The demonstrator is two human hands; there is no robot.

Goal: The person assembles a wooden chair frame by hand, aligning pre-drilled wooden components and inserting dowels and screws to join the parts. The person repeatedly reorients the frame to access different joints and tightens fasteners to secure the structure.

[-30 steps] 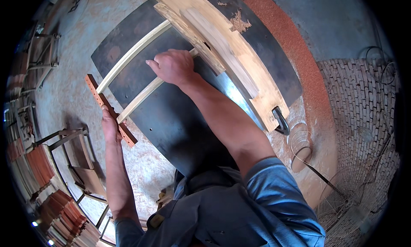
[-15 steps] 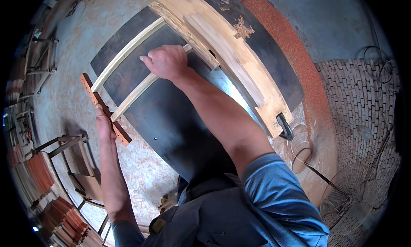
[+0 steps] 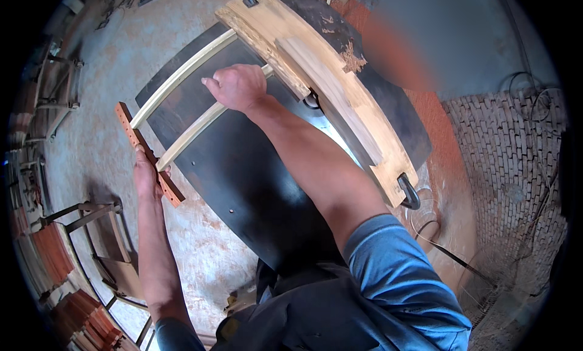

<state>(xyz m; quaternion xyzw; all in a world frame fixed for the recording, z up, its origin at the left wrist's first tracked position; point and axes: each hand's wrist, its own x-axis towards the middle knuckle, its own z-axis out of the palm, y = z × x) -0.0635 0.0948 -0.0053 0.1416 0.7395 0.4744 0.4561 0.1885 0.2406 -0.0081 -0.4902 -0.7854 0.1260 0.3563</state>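
A reddish wooden bar (image 3: 124, 116) with a row of small holes joins the near ends of two pale, slightly curved wooden slats. My left hand (image 3: 146, 173) grips this bar close to the lower slat (image 3: 189, 134). Farther along the same slat, my right hand (image 3: 238, 86) is closed around it in a fist, thumb sticking out to the left. The upper slat (image 3: 176, 77) is untouched. Both slats reach a rough-edged pale wooden piece (image 3: 261, 51) at their far ends; the exact joint cannot be made out.
Beneath lies a dark tabletop (image 3: 267, 181). On it a long curved wooden board (image 3: 358, 111) is held by black clamps, one at the right end (image 3: 409, 193). Wood chips (image 3: 353, 59) lie beside it. Chair-like frames (image 3: 100, 229) and stacked reddish wood (image 3: 85, 314) stand left; bricks (image 3: 498, 150) right.
The tabletop and clamped board sit slightly lower and farther right in the picture. Both hands keep their holds on the bar and slat, with hardly any movement.
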